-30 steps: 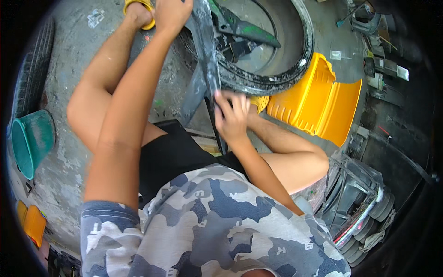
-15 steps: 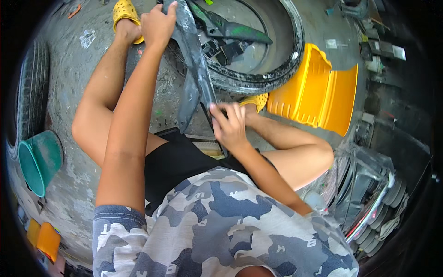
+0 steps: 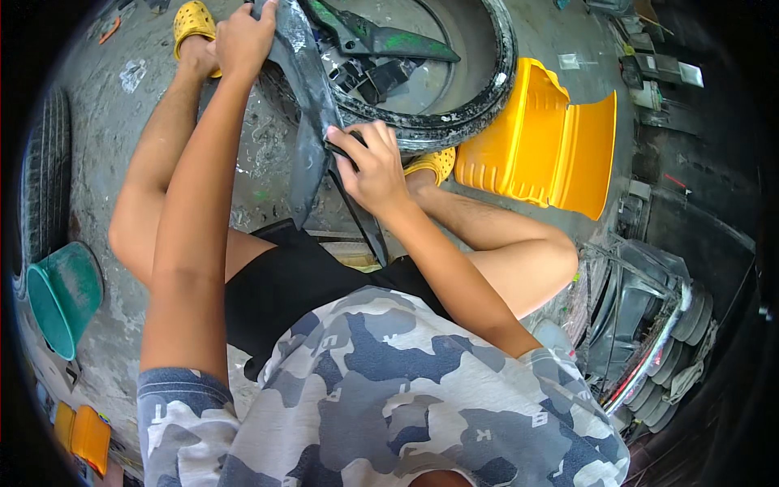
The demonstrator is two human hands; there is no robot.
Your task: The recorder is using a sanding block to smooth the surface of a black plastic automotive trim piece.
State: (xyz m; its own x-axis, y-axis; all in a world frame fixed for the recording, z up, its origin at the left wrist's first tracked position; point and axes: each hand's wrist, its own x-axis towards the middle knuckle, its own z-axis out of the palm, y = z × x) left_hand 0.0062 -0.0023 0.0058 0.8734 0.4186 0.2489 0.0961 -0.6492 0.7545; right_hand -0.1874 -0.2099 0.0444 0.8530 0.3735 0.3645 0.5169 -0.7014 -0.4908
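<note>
A long, curved dark grey plastic panel (image 3: 304, 105), dusty and scuffed with pale paint smears, stands tilted between the person's knees, its far end near the top of the picture and its narrow near end tapering down to the black shorts (image 3: 300, 284). The left hand (image 3: 242, 36) is closed around the panel's far end, fingers wrapped over its edge. The right hand (image 3: 369, 166) presses against the panel's right edge about midway along, fingers curled narrow over a small dark piece; what that piece is cannot be told. Just right of the panel and farther away lies a black rubber tyre (image 3: 479, 97), its sidewall flecked with white, with a dark green-streaked plastic fairing piece (image 3: 381, 36) lying inside its ring. To the right of the tyre a bright yellow ribbed plastic stool (image 3: 535, 142) lies on its side on the rough, stained concrete floor (image 3: 268, 154). Yellow perforated sandals (image 3: 193, 20) cover the feet, one at the far left, the other just under the tyre. At the near left sits a teal plastic bucket (image 3: 65, 296), beside another tyre's tread.
</note>
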